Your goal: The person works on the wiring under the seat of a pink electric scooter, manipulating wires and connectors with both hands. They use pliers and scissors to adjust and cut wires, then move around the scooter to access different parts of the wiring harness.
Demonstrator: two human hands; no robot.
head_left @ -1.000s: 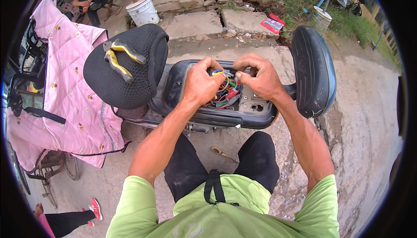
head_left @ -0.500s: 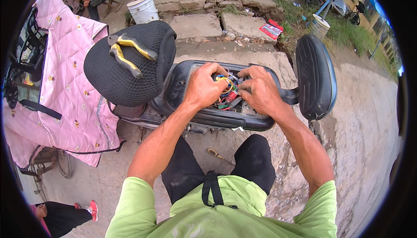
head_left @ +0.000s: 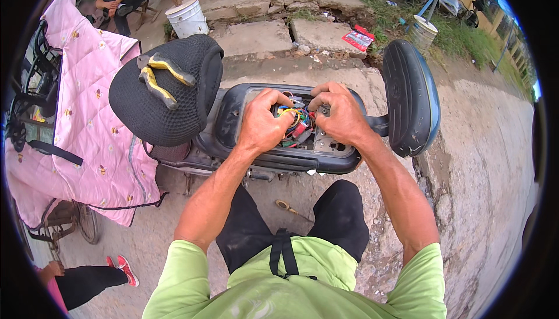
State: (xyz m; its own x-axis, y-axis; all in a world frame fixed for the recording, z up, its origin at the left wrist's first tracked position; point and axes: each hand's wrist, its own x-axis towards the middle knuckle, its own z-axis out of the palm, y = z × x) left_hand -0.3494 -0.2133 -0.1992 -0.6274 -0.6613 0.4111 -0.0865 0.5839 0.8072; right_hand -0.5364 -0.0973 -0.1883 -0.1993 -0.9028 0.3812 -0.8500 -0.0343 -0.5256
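In front of me is the open compartment (head_left: 233, 112) of an electric scooter, its black rim around a bundle of coloured wires (head_left: 301, 122) with red and green connectors. My left hand (head_left: 265, 120) reaches in from the left, thumb and fingers closed on wires beside a yellow loop. From the right, my right hand (head_left: 340, 116) is in the same bundle, its thumb and fingertips bent together at the wires. Exactly which wire each hand pinches is hidden by the fingers. Yellow-and-black pliers (head_left: 156, 79) lie on the tilted black mesh seat (head_left: 163, 112), left of my hands.
A padded black backrest (head_left: 409, 98) stands to the right of the compartment. A pink quilted cover (head_left: 96, 115) hangs at the left. Below the scooter, a small wooden-handled tool (head_left: 285, 205) lies on the ground. A white bucket (head_left: 187, 17) stands beyond; people are at the left edges.
My right hand has shifted slightly up and left, uncovering more of the metal plate beneath it. My left hand has changed its finger position at the wires. The whole view has shifted slightly.
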